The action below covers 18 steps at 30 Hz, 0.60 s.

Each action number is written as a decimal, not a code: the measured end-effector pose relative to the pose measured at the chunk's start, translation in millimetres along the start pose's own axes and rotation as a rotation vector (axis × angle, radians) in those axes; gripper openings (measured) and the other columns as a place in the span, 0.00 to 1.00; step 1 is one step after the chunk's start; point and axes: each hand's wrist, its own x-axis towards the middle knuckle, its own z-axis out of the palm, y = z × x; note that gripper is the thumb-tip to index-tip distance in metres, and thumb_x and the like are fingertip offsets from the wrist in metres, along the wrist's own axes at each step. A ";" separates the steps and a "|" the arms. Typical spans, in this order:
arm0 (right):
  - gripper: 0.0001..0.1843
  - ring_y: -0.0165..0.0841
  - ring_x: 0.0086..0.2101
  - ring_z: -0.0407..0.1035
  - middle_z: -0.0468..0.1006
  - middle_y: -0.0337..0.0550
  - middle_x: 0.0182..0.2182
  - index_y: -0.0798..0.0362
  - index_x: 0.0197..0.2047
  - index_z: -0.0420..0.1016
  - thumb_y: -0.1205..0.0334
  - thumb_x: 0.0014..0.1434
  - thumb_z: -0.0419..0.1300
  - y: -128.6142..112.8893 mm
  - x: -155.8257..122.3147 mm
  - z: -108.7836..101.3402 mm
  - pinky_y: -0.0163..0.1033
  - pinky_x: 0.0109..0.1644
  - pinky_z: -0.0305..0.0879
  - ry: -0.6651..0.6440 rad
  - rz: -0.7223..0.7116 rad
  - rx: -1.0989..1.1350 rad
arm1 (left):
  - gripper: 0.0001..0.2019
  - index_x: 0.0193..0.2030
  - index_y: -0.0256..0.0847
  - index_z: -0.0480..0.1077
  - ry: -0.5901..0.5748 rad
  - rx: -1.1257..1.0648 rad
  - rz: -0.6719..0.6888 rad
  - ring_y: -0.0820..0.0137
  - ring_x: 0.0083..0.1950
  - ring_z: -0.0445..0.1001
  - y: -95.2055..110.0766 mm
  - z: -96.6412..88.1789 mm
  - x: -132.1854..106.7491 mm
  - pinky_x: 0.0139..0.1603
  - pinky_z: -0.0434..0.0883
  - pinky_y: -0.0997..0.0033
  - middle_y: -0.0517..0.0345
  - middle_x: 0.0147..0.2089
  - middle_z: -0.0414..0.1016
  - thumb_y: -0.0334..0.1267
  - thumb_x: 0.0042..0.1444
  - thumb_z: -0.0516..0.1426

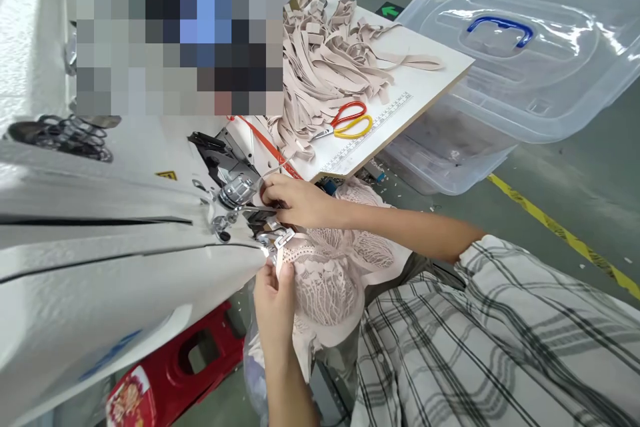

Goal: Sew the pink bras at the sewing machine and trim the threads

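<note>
A pale pink lace garment (334, 267) lies bunched at the needle area of a white sewing machine (100, 227). My left hand (274, 297) pinches the garment's near edge just below the metal presser foot (277, 239). My right hand (295, 200) rests closed on the fabric beside the machine's needle parts (235, 192), fingers pressed together on the material. The needle itself is hidden behind the fingers and metal parts.
A white worktable (400, 103) holds a heap of beige elastic strips (325, 60) and red-and-yellow scissors (347, 121). A clear plastic bin with a blue-handled lid (500, 47) stands on the floor at right. A red stool (185, 360) sits below the machine.
</note>
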 end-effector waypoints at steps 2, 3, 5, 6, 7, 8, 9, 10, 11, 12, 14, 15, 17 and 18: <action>0.05 0.30 0.37 0.64 0.68 0.41 0.40 0.54 0.31 0.67 0.70 0.57 0.59 -2.9 -4.9 -2.5 0.38 0.43 0.61 -0.017 0.021 0.055 | 0.28 0.46 0.37 0.73 -0.266 -0.151 -0.079 0.53 0.48 0.78 -8.5 1.5 -6.1 0.48 0.75 0.57 0.47 0.43 0.80 0.62 0.51 0.59; 0.06 0.29 0.35 0.63 0.68 0.40 0.39 0.54 0.30 0.66 0.68 0.57 0.60 -5.4 -8.2 -5.1 0.38 0.42 0.60 -0.033 0.036 0.074 | 0.30 0.46 0.36 0.74 -0.398 -0.181 -0.095 0.52 0.48 0.79 -14.5 4.3 -10.3 0.48 0.76 0.55 0.45 0.43 0.80 0.63 0.52 0.59; 0.08 0.28 0.33 0.62 0.67 0.39 0.37 0.54 0.29 0.65 0.66 0.58 0.61 -12.3 -16.2 -13.2 0.38 0.40 0.60 -0.085 0.055 0.083 | 0.28 0.48 0.36 0.74 -0.607 -0.142 -0.079 0.54 0.48 0.78 -28.5 13.9 -20.3 0.48 0.76 0.54 0.45 0.46 0.79 0.61 0.56 0.58; 0.08 0.28 0.33 0.62 0.67 0.39 0.35 0.54 0.29 0.65 0.65 0.58 0.61 -16.6 -20.7 -18.3 0.38 0.41 0.59 -0.117 0.055 0.078 | 0.25 0.51 0.37 0.73 -0.677 -0.100 -0.057 0.56 0.49 0.78 -35.6 20.1 -25.5 0.48 0.76 0.54 0.46 0.49 0.78 0.57 0.59 0.58; 0.08 0.28 0.33 0.62 0.67 0.39 0.34 0.54 0.29 0.65 0.65 0.58 0.60 -20.9 -25.4 -23.5 0.38 0.41 0.59 -0.153 0.054 0.076 | 0.21 0.53 0.38 0.71 -0.724 -0.065 -0.036 0.58 0.50 0.77 -42.2 26.8 -30.3 0.49 0.76 0.54 0.47 0.52 0.76 0.53 0.62 0.58; 0.08 0.28 0.32 0.62 0.67 0.38 0.33 0.54 0.29 0.66 0.64 0.59 0.60 -24.8 -30.2 -28.3 0.38 0.41 0.59 -0.189 0.060 0.081 | 0.19 0.55 0.39 0.70 -0.751 -0.046 -0.023 0.60 0.51 0.76 -48.0 33.9 -34.4 0.50 0.76 0.54 0.48 0.54 0.75 0.48 0.63 0.58; 0.09 0.28 0.32 0.61 0.68 0.37 0.31 0.54 0.29 0.66 0.62 0.60 0.59 -27.6 -35.4 -32.2 0.38 0.40 0.59 -0.218 0.082 0.099 | 0.18 0.57 0.40 0.69 -0.763 -0.045 -0.015 0.61 0.52 0.75 -53.0 41.0 -37.5 0.51 0.76 0.53 0.49 0.56 0.73 0.46 0.64 0.58; 0.09 0.28 0.31 0.62 0.69 0.37 0.30 0.54 0.30 0.67 0.60 0.60 0.59 -28.6 -40.9 -34.8 0.37 0.39 0.60 -0.244 0.125 0.138 | 0.18 0.57 0.40 0.69 -0.769 -0.053 -0.009 0.61 0.53 0.75 -57.2 47.9 -39.3 0.51 0.76 0.53 0.49 0.57 0.73 0.44 0.64 0.59; 0.09 0.28 0.31 0.64 0.70 0.37 0.30 0.54 0.32 0.69 0.58 0.60 0.59 -27.5 -46.8 -36.0 0.37 0.38 0.61 -0.259 0.191 0.203 | 0.18 0.57 0.40 0.69 -0.777 -0.058 0.001 0.60 0.53 0.75 -60.7 54.3 -39.7 0.51 0.76 0.53 0.49 0.57 0.72 0.44 0.64 0.59; 0.09 0.29 0.32 0.66 0.73 0.37 0.30 0.54 0.35 0.70 0.56 0.60 0.60 -23.9 -53.3 -36.2 0.37 0.37 0.62 -0.261 0.277 0.292 | 0.17 0.57 0.40 0.69 -0.782 -0.061 0.012 0.60 0.53 0.75 -63.8 59.9 -38.7 0.51 0.76 0.53 0.50 0.57 0.73 0.44 0.64 0.59; 0.11 0.28 0.31 0.70 0.77 0.39 0.33 0.53 0.37 0.70 0.55 0.56 0.62 -10.1 -67.8 -35.7 0.36 0.35 0.65 -0.153 0.478 0.500 | 0.16 0.55 0.40 0.70 -0.781 -0.065 0.032 0.62 0.51 0.75 -69.8 66.2 -33.4 0.49 0.77 0.56 0.51 0.55 0.74 0.44 0.64 0.58; 0.11 0.27 0.29 0.70 0.78 0.40 0.33 0.52 0.36 0.70 0.56 0.53 0.65 -1.1 -75.5 -36.7 0.35 0.33 0.66 -0.024 0.572 0.587 | 0.15 0.53 0.39 0.71 -0.774 -0.066 0.040 0.64 0.47 0.76 -73.2 65.6 -29.6 0.46 0.77 0.58 0.52 0.52 0.75 0.44 0.64 0.58; 0.13 0.23 0.24 0.67 0.78 0.40 0.32 0.51 0.32 0.68 0.59 0.47 0.67 17.4 -90.1 -44.5 0.32 0.28 0.63 0.319 0.690 0.666 | 0.13 0.43 0.36 0.74 -0.738 -0.060 0.051 0.70 0.36 0.76 -81.5 55.0 -22.0 0.37 0.76 0.67 0.56 0.39 0.77 0.46 0.62 0.60; 0.13 0.21 0.22 0.65 0.76 0.37 0.30 0.50 0.31 0.66 0.61 0.46 0.68 25.6 -96.3 -51.9 0.30 0.26 0.61 0.472 0.701 0.657 | 0.14 0.36 0.36 0.75 -0.708 -0.053 0.055 0.72 0.31 0.74 -86.4 45.0 -18.8 0.32 0.73 0.70 0.59 0.32 0.75 0.48 0.60 0.61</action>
